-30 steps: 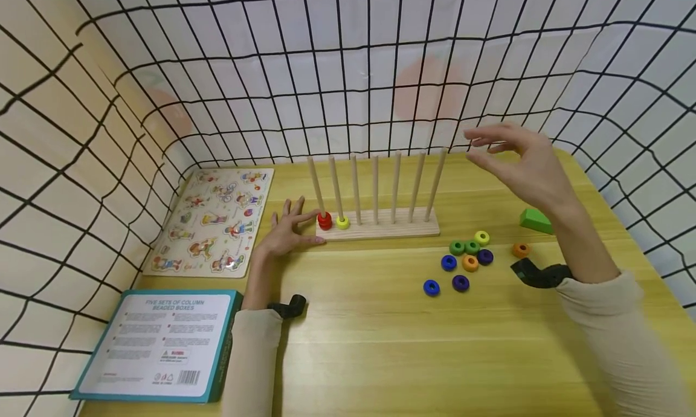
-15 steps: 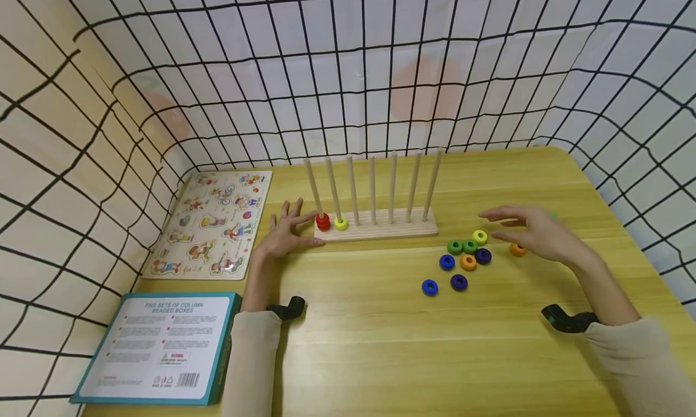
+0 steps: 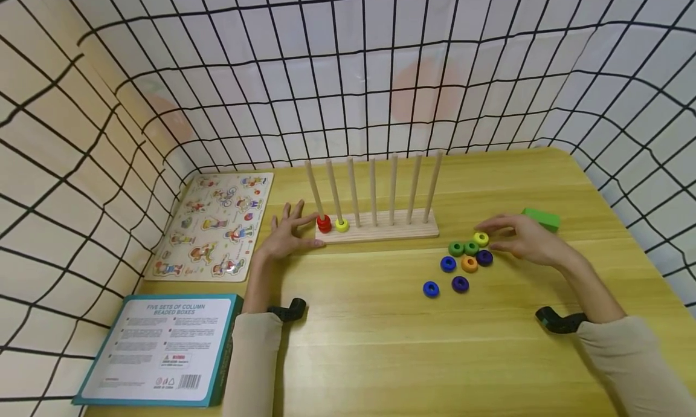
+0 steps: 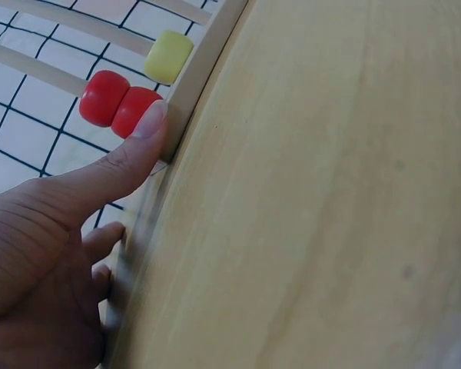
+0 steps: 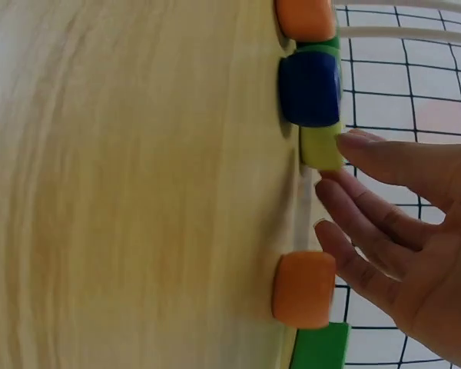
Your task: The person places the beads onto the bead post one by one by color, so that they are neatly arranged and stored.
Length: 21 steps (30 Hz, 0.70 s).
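Note:
A wooden peg stand (image 3: 380, 231) with several upright pegs has red beads (image 3: 324, 224) on its leftmost peg and a yellow bead (image 3: 341, 225) on the peg beside it. My left hand (image 3: 283, 239) holds the stand's left end between thumb and forefinger, the other fingers spread; the thumb lies by the lower red bead in the left wrist view. Around a loose yellow bead (image 3: 481, 240) on the table, my right hand (image 3: 524, 242) has its thumb and fingers parted. Whether the thumb touches that bead I cannot tell in the right wrist view.
Loose green beads (image 3: 464, 248), blue beads (image 3: 448, 264), purple beads (image 3: 460, 284) and an orange bead (image 3: 469, 264) lie close by. Another orange bead (image 5: 304, 290) and a green block (image 3: 541, 219) sit at right. A picture board (image 3: 209, 223) and box (image 3: 157, 350) lie left; black mesh surrounds the table.
My right hand has come down from the air and moved left to the loose yellow bead, now covering the right-hand orange bead in the head view. My left hand stays at the stand's end.

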{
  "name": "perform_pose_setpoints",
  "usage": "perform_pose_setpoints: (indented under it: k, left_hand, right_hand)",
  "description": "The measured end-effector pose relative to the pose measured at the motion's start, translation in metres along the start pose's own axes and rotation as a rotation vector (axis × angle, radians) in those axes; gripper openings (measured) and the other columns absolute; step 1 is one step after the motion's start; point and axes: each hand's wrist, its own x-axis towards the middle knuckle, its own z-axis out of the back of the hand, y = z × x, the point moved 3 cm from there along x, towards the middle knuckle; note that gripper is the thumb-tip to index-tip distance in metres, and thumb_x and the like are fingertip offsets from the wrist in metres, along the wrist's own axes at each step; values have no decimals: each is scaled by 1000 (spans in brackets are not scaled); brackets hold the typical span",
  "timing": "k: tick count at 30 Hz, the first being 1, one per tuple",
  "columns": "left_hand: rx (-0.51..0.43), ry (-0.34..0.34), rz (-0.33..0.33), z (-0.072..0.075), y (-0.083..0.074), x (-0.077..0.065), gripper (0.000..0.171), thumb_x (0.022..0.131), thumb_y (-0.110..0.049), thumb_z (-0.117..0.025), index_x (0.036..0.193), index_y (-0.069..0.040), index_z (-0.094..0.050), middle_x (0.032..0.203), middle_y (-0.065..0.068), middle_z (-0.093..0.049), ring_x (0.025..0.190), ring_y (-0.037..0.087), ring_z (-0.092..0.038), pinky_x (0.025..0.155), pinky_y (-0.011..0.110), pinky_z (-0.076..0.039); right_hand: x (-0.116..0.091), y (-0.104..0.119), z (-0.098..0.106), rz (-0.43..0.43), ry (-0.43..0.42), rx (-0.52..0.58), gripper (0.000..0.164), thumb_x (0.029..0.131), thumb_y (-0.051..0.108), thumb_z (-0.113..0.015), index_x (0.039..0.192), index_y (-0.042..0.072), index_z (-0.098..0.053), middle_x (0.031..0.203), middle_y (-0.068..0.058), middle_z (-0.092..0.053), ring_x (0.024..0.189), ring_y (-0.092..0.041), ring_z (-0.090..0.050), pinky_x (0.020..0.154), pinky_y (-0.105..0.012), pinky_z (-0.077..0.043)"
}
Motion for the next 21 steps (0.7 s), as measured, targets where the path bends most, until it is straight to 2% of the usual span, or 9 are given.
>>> perform_pose_setpoints:
  k: [14, 16, 18, 21]
  left_hand:
    - [4, 1, 6, 0, 0, 0, 77, 91, -32, -80, 157, -14, -44, 175, 16, 2, 159, 42, 21, 122, 68, 21]
    - [5, -2, 11, 0, -1, 0, 77, 91, -32, -80, 157, -15, -45, 176, 16, 2, 159, 41, 21, 123, 68, 21]
    - [7, -3, 13, 0, -2, -1, 77, 91, -31, -80, 157, -15, -45, 176, 15, 2, 159, 41, 21, 123, 67, 21]
    - [6, -2, 14, 0, -2, -1, 77, 91, -32, -80, 157, -15, -45, 176, 15, 2, 159, 41, 21, 123, 67, 21]
  right_hand:
    - [3, -2, -4, -5, -25, -6, 31, 94, 3, -74, 124, -3, -71, 119, -21, -71, 106, -38, -70, 87, -40, -63]
    - [1, -3, -3, -32, -27, -9, 31, 94, 4, -74, 123, -2, -71, 119, -21, -72, 105, -35, -71, 84, -33, -63]
    - [-2, -4, -2, -81, -19, 2, 31, 94, 7, -75, 123, -1, -71, 117, -20, -73, 98, -28, -72, 74, -27, -60]
    - [-5, -7, -1, -163, -8, 32, 31, 94, 11, -75, 123, 1, -71, 113, -17, -74, 85, -16, -68, 62, -22, -50]
